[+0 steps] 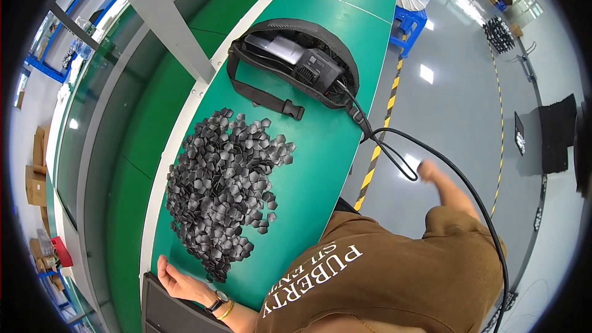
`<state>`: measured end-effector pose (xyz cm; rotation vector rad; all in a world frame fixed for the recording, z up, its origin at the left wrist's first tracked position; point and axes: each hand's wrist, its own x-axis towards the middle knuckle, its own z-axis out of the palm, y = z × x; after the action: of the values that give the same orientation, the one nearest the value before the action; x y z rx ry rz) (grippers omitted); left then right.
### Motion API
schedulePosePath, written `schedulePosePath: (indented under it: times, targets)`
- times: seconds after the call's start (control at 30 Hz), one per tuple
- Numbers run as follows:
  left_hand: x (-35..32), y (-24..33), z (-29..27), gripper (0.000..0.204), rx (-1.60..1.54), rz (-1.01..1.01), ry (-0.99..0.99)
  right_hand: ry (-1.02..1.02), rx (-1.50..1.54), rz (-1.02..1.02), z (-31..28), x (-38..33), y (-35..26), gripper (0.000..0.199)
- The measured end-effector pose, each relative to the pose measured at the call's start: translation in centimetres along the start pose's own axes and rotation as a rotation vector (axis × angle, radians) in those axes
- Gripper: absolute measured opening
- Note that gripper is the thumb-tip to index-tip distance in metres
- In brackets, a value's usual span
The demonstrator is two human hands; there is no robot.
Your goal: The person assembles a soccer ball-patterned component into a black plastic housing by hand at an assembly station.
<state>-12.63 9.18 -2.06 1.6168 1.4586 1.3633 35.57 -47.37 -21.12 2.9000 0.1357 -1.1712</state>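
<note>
A large heap of small dark grey, roughly five-sided pieces (225, 191) lies on the green table mat (308, 179). My left hand (174, 282), with a watch and a yellow band at the wrist, rests at the table's edge beside the lower end of the heap. Its fingers are loosely bent and apart, and nothing shows in them. Away from the table, over the grey floor, my right hand (426, 171) is smeared by motion, so its fingers do not show clearly. Closest to it is a looped black cable (394, 151).
An unzipped black waist bag (339, 46) holding a power bank (280, 48) and a black box-shaped device (317, 69) lies farther up the mat. Its strap buckle (293, 110) borders the heap. A grey post (163, 21) rises along the left edge. Another person sits on a blue stool (408, 28).
</note>
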Motion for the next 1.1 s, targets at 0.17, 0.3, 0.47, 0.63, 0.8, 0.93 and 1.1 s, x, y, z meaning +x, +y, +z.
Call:
schedulePosePath:
  times: [0.17,0.3,0.47,0.63,0.8,0.93,1.1]
  targets:
    - [-0.8,0.0,-0.7,0.022,0.019,-0.046,0.011,-0.508,-0.280,-0.389,9.5,-9.7,-11.8,0.023]
    - [-1.0,0.0,-1.2,0.021,0.018,-0.053,0.012,-0.442,-0.156,-0.651,5.4,-14.2,-19.4,0.019]
    - [-1.5,-1.7,-2.1,0.020,-0.037,-0.112,-0.052,-0.243,-0.012,-0.911,-1.2,-19.0,-24.2,0.013]
    - [-1.1,-3.1,-3.1,0.018,-0.222,-0.150,-0.055,-0.179,0.351,-1.384,-4.8,-25.3,-29.6,0.009]
    - [-0.5,-4.6,-4.0,0.018,-0.390,-0.161,-0.079,0.008,0.925,-1.660,-3.2,-28.3,-37.1,0.007]
    - [0.3,-6.9,-4.5,0.018,-0.524,-0.184,-0.089,-0.191,1.199,-2.077,-3.5,-33.6,-41.5,0.007]
    - [0.7,-6.7,-5.0,0.017,-0.610,-0.267,-0.003,-0.088,1.171,-2.657,-5.0,-41.0,-43.5,0.009]
